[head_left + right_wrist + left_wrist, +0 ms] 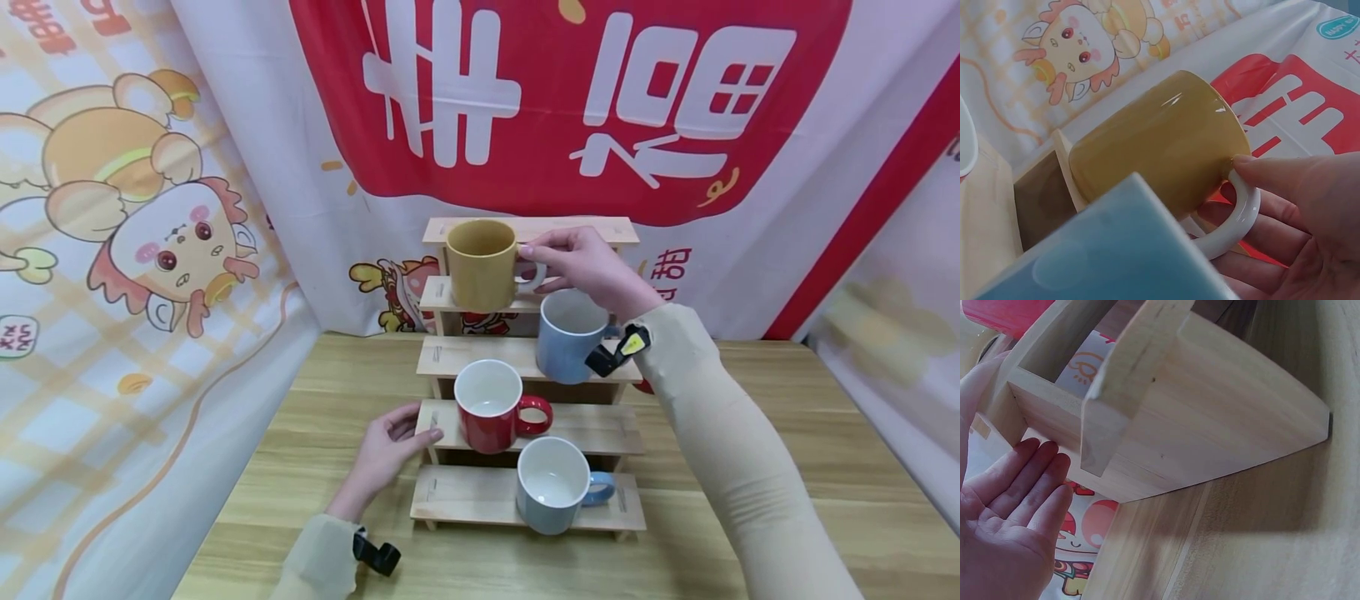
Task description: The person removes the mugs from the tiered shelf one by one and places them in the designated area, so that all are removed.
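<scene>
My right hand pinches the white handle of a yellow mug, thumb at the handle's upper end in the right wrist view. This mug is upright at the second-highest step of a wooden stepped rack; I cannot tell whether its base touches the wood. Below that hand stands a blue mug. At the rack's left side, my left hand has its thumb on the end of a step, with fairly straight fingers beside the wood. A red mug sits on that same step.
On the lowest step stands a pale blue-grey mug, its handle pointing right. The rack rests on a wood-grain table. Printed cloth hangs behind and along the sides. Each wrist wears a small black camera mount.
</scene>
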Demonstrator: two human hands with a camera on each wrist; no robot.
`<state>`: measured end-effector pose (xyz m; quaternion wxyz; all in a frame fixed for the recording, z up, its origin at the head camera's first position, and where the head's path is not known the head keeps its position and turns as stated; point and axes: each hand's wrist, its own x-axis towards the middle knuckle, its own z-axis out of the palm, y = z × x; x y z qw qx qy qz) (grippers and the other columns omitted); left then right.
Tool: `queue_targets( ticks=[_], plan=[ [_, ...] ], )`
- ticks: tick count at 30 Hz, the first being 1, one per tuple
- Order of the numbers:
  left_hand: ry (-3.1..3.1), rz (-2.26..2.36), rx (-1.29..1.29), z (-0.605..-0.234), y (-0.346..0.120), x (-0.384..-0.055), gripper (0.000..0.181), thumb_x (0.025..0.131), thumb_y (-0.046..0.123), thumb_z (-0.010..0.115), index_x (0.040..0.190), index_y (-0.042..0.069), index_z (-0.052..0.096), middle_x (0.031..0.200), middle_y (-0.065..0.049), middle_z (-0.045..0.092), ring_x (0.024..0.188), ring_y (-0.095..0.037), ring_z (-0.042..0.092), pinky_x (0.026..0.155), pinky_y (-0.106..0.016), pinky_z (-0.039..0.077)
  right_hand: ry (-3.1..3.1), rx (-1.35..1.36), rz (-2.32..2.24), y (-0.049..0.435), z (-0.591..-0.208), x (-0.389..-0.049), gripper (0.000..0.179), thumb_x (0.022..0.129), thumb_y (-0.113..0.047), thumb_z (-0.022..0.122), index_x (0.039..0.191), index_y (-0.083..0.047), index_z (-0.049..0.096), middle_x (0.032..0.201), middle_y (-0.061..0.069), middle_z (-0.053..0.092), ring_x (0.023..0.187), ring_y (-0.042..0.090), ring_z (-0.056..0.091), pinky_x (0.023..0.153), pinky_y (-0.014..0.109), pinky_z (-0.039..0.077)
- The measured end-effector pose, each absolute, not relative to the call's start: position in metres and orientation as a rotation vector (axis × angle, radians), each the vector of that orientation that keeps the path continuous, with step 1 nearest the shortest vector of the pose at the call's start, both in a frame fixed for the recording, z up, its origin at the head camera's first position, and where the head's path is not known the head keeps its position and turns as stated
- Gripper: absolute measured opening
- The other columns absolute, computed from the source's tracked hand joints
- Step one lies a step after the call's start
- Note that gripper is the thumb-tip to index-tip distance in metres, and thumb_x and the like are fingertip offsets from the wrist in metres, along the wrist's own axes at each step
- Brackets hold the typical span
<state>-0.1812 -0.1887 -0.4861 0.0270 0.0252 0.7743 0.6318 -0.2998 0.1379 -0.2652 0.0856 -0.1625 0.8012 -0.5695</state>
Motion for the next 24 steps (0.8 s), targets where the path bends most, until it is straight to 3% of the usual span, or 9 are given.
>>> queue_targets(
  ticks=[15,24],
  plan=[
    [2.392,1.948,0.077,-0.4892,-0.1899,-0.1825,0.074,0.080,0.025,0.089,0.140,-0.001,0.055,0.140,-0.021,0.057,0.130,-0.036,0.054,0.109,-0.038,0.045,2.376,-0.478,-1.704,0.1382,-0.2656,-0.2984,0.032,0.099,-0.030,0.069,0.124,-0.010,0.070,0.118,0.009,0.071,0.105,0.029,0.067,0.089,0.042,0.060],
    [2.388,1.947,0.073,-0.4893,-0.1899,-0.1827,0.076,0.080,0.026,0.089,0.141,0.000,0.054,0.140,-0.021,0.057,0.131,-0.035,0.053,0.110,-0.039,0.044,2.409,-0.410,-1.782,0.1452,-0.2633,-0.2938,0.043,0.094,-0.040,0.072,0.127,-0.012,0.069,0.121,0.009,0.069,0.106,0.025,0.068,0.093,0.039,0.059]
  ],
)
